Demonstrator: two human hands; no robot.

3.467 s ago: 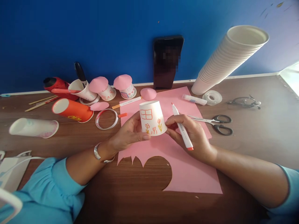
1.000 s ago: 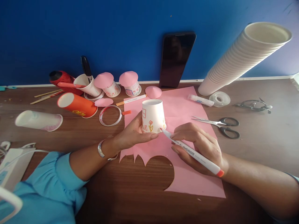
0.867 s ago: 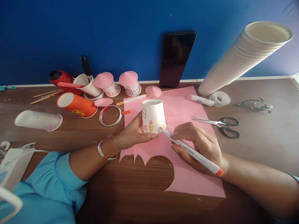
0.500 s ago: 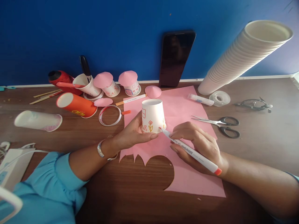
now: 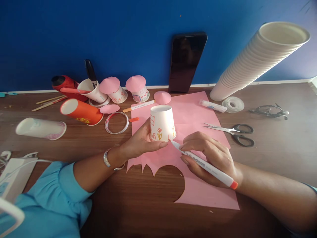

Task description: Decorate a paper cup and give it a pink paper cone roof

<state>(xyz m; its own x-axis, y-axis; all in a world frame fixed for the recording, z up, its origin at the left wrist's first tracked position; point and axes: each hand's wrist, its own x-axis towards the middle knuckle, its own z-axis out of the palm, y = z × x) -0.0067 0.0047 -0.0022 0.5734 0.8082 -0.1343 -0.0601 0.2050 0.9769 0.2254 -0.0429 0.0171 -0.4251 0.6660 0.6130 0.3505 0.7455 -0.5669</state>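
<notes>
An upturned white paper cup (image 5: 162,122) with a red window and small flowers drawn on it stands on a pink paper sheet (image 5: 195,185). My left hand (image 5: 140,142) grips its lower left side, thumb along the rim. My right hand (image 5: 210,157) holds a white marker (image 5: 205,165) with an orange end cap in a writing grip. The marker's tip touches the cup's bottom right edge.
Two cups with pink cone roofs (image 5: 125,87), an orange cup (image 5: 80,112) and a white cup (image 5: 41,128) on their sides lie left. A phone (image 5: 187,61) leans on the blue wall. A cup stack (image 5: 257,56), tape (image 5: 232,104), glue stick (image 5: 212,106) and scissors (image 5: 232,132) sit right.
The cup has been turned so the window now faces left. My right hand swung the marker from tip-up to tip-down against the cup's lower right edge, and it dropped slightly in the last half second.
</notes>
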